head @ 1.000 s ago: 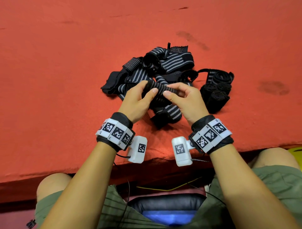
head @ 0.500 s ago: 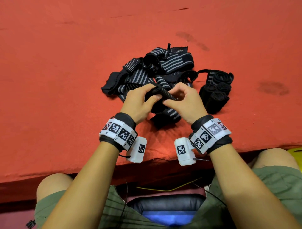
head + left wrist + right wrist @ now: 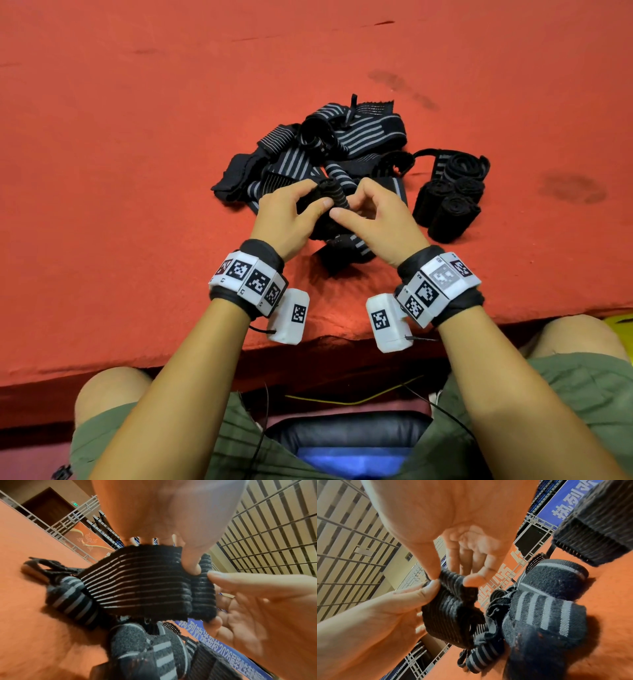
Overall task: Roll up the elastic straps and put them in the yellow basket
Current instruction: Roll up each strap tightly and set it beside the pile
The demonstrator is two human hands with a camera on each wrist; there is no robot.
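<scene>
Both hands hold one black, grey-striped elastic strap (image 3: 334, 195) just above the red table, in front of a tangled pile of loose straps (image 3: 342, 144). My left hand (image 3: 291, 212) pinches the partly rolled end with thumb and fingers; in the left wrist view the strap (image 3: 140, 585) spreads flat below the thumb. My right hand (image 3: 373, 212) pinches the same roll (image 3: 450, 601) from the other side. The strap's free tail (image 3: 346, 253) hangs down to the table below the hands. Only a yellow sliver (image 3: 620, 320), perhaps the basket, shows at the right edge.
Three rolled straps (image 3: 445, 209) lie bunched to the right of the pile, with a looser coil (image 3: 462, 166) behind them. The red table (image 3: 137, 171) stretches wide to the left and back. Its front edge (image 3: 171, 363) runs just above my knees.
The strap was held stretched sideways between both hands; the hands have come together and turned it, so the rolled end now stands thicker and more upright between the fingertips.
</scene>
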